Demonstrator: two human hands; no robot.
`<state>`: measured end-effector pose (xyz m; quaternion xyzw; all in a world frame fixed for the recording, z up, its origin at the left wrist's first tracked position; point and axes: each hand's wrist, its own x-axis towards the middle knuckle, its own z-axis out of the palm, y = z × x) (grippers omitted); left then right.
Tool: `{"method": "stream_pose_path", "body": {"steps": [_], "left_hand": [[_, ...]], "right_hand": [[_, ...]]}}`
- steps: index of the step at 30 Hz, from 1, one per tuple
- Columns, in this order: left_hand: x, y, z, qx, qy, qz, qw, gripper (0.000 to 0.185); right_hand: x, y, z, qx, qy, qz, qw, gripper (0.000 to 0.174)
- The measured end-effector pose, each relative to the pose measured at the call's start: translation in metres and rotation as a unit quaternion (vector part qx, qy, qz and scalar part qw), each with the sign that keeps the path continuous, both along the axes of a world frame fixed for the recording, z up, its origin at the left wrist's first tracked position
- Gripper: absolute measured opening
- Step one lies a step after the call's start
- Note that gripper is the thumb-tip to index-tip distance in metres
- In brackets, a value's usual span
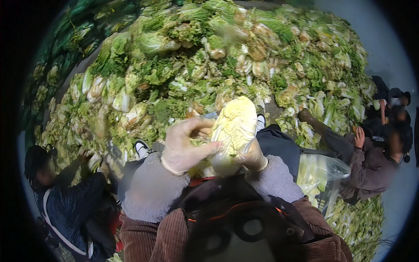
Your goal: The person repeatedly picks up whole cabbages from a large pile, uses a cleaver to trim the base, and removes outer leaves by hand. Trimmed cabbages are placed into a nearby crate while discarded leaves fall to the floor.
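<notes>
A pale yellow trimmed napa cabbage [235, 127] is held upright over my lap, its leafy end pointing away from me. My right hand [253, 159] grips its lower right side. My left hand [191, 144] is at its left edge, the thumb lying against the leaves and the fingers curled towards the far side. Both hands wear thin translucent gloves, and fluffy grey cuffs cover the wrists. Just beyond the left fingers shows a small bluish strip [209, 115], too unclear to name. The fingertips behind the cabbage are hidden.
A large heap of cabbages and loose leaves [196, 68] spreads before my feet. Green net sacks [62, 49] lie at the far left. A clear plastic bag [314, 173] holding cabbage stands at my right. Co-workers sit on the left [75, 196] and right [366, 167].
</notes>
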<state>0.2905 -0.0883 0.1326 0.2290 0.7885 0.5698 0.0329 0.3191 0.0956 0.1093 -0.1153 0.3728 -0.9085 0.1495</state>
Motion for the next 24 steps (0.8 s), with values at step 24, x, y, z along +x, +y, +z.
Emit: {"method": "stream_pose_path", "body": {"steps": [24], "left_hand": [[-0.007,-0.079,-0.018,0.113,-0.110,0.316,0.935,0.031]], "right_hand": [[0.005,0.007,-0.001,0.058,-0.036,-0.020,0.997,0.106]]}}
